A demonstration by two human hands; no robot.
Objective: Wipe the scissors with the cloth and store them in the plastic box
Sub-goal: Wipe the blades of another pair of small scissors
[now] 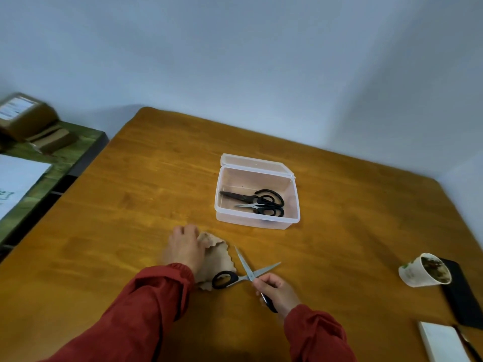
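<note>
A pair of black-handled scissors point(248, 273) lies spread wide on the wooden table point(130, 205), blades pointing away from me. My right hand point(277, 291) grips one of its handles; the other handle rests on the tan cloth point(217, 259). My left hand point(184, 246) grips the far left part of that cloth, which lies crumpled on the table. Behind them stands the clear plastic box point(257, 219) with its lid swung back. Two more black-handled scissors point(261, 202) lie inside it.
A paper cup point(423, 270) lies tipped on its side at the right, next to a black flat object point(460, 296). A white notebook point(441, 343) sits at the bottom right. Cardboard boxes point(23, 113) and white paper point(15, 184) rest on a green side table at the left.
</note>
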